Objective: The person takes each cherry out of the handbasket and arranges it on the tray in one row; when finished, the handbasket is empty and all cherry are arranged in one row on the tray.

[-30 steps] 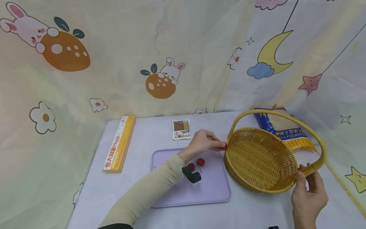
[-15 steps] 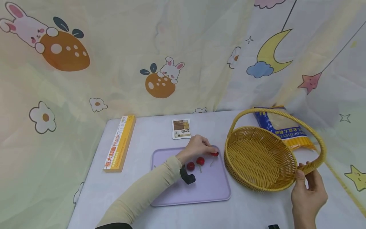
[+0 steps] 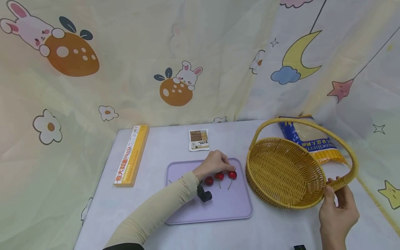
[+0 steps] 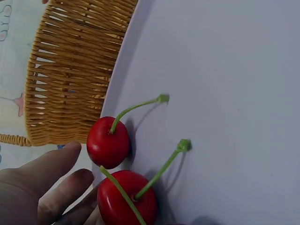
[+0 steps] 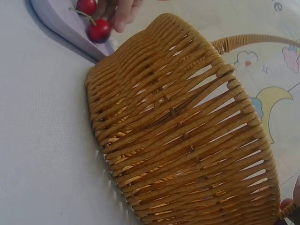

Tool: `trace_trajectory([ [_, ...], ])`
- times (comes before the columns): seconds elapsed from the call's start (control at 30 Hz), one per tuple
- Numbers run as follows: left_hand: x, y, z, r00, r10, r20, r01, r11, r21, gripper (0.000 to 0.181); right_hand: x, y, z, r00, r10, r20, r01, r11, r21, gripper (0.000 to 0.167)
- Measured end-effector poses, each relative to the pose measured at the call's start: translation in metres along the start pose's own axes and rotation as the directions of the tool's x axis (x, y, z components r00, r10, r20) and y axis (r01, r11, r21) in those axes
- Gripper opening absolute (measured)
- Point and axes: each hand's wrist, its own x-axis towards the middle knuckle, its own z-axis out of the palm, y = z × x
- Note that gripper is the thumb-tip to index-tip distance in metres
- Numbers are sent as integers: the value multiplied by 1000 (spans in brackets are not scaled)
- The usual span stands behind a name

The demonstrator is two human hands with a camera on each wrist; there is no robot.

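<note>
Three red cherries with green stems lie in a row on the lilac tray [image 3: 225, 208]. My left hand [image 3: 215, 162] is beside the rightmost cherry [image 3: 232, 175]; in the left wrist view its fingers [image 4: 61, 161] stand slightly apart from that cherry [image 4: 108, 142], holding nothing. The middle cherry [image 3: 219, 176] and the left cherry [image 3: 209, 181] sit by the wrist. My right hand [image 3: 339, 213] grips the yellow wicker basket [image 3: 282, 173] where its handle meets the rim. The basket is tilted toward the tray, with nothing seen inside. My left forearm hides part of the tray.
A yellow pasta box [image 3: 131, 156] lies at the left of the white table. Behind the tray is a small white-and-brown sachet [image 3: 199, 140]. A blue and yellow pasta bag [image 3: 312, 139] lies behind the basket. A printed curtain [image 3: 131, 69] hangs at the back.
My left hand has come back leftward from the basket's edge with the cherry, which now rests on the tray with its stem toward me. The right hand and basket have stayed put.
</note>
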Motion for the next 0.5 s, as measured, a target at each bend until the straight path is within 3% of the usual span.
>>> trace_trajectory([
  [0.33,-4,0,-4,1000,-6,-16,6,1000,28,16,2,0,6,1000,-9,23,9,1000,8,42],
  [0.5,-15,2,-13,999,18,-29,-16,998,65,28,1,2,4,1000,-15,13,15,1000,13,42],
])
